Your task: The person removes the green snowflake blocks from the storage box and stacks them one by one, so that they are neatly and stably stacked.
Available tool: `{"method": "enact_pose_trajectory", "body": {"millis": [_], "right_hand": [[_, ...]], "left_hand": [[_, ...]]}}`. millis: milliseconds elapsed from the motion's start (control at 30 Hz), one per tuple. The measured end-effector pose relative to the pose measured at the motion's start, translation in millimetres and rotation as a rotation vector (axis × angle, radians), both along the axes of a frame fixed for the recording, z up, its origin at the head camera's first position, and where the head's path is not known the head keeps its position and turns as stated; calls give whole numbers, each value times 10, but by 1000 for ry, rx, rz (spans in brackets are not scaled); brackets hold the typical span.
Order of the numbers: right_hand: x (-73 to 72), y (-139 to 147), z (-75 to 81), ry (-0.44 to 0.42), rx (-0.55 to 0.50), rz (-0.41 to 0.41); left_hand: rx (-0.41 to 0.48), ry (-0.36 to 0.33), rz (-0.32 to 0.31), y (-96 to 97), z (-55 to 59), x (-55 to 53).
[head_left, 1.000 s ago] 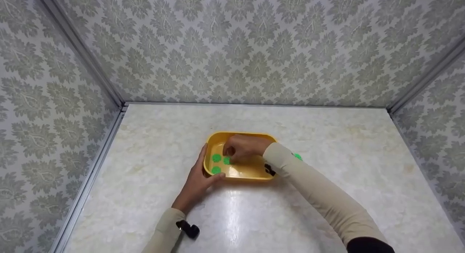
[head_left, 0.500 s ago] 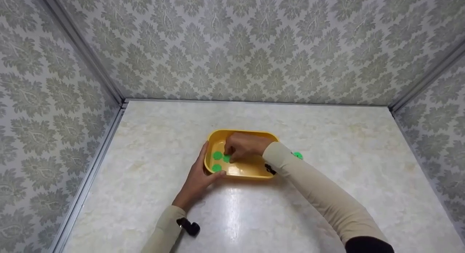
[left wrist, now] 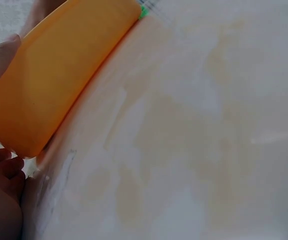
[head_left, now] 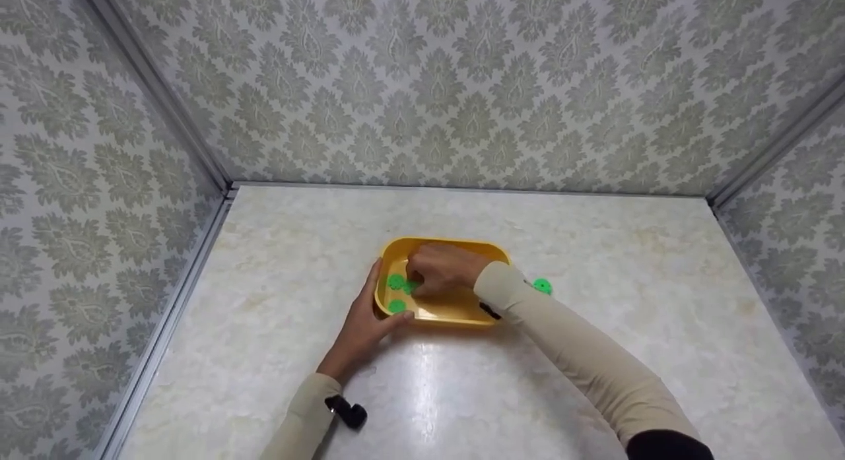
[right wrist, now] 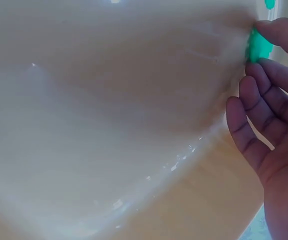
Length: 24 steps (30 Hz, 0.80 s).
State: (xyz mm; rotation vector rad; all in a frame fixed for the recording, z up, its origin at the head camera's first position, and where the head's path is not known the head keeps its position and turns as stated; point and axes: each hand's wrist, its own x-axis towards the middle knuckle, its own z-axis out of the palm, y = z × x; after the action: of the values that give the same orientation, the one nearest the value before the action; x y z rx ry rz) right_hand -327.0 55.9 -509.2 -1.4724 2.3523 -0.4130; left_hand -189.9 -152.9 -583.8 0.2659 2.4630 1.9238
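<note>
A yellow plastic tray (head_left: pixel 455 240) with rounded corners stands on the table. My left hand (head_left: pixel 364 318) grips its left end, thumb over the near rim; in the left wrist view the fingers curl at the bottom of the tray's outer wall (left wrist: pixel 53 80). Reaching inside, my right hand (head_left: pixel 441 268) pinches a green notched plastic disc (right wrist: pixel 259 46) between thumb and index finger, low against the tray floor. Two more green discs lie in the tray's left end, a far one (head_left: pixel 396 282) and a near one (head_left: pixel 397 306). The right hand hides part of the tray floor.
Another green disc (head_left: pixel 542 286) lies on the marbled table (head_left: pixel 297 249) to the right of the tray, beside the right sleeve. Patterned wall panels (head_left: pixel 436 84) with metal edge frames enclose the table at the back and both sides.
The right hand's fingers have closed further over the disc in the tray, which now shows less. More of the disc right of the tray shows beside the sleeve. The left hand keeps its grip.
</note>
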Motion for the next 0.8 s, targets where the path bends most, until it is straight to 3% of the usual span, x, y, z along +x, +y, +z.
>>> {"method": "enact_pose_trajectory", "body": {"millis": [433, 800], "right_hand": [[67, 137, 335, 27, 18, -67], [300, 477, 526, 20, -79, -124]], "left_hand": [[-14, -22, 9, 42, 13, -33], [-20, -14, 9, 7, 2, -13]]}}
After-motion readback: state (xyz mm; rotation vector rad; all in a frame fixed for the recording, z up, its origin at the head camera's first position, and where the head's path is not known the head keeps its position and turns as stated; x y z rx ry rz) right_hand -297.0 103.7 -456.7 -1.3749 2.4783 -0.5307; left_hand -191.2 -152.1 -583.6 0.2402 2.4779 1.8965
